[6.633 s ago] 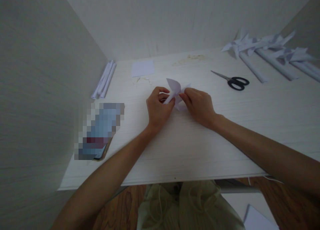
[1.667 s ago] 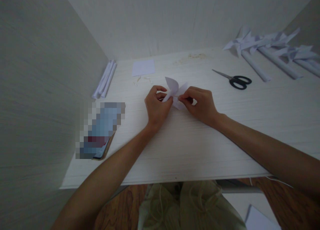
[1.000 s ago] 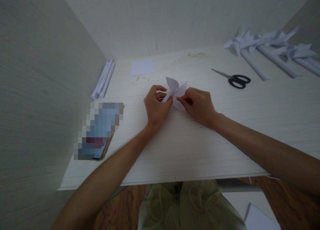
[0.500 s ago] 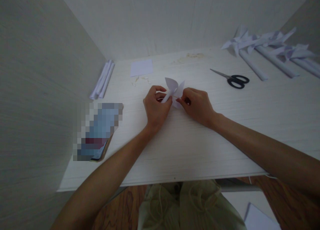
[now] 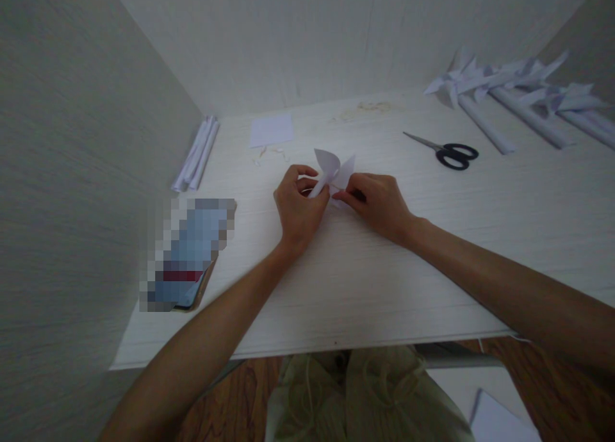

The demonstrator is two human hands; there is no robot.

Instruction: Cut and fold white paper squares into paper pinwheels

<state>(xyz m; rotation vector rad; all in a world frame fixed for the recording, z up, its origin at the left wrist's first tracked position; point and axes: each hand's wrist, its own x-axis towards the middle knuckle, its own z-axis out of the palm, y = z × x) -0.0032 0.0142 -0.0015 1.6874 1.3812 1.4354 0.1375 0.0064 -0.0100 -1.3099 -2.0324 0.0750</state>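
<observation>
At the middle of the white bench [image 5: 365, 288], seen from the head camera, both hands meet on a small folded paper pinwheel [image 5: 332, 170]. The left hand [image 5: 298, 208] has its fingers [image 5: 304, 171] curled shut around the left side of the paper, thumb and forefinger pinching a blade. The right hand [image 5: 379, 202] presses in from the right, its fingers closed on the centre and lower blade of the paper pinwheel, which sits just above the bench surface between the two hands, its upper blades standing free. Left of the hands, near the front edge, lies a phone [image 5: 189, 253], its screen blurred out. Farther back along the left wall rests a bundle of rolled paper sticks [image 5: 196, 154], and beside it, toward the middle, a flat square sheet [image 5: 271, 130] with a few scraps just in front. Right of the hands, well apart, lie black-handled scissors [image 5: 444, 152]. Beyond them, in the far right corner, a row of finished pinwheels [image 5: 509, 90] on paper sticks lies.
</observation>
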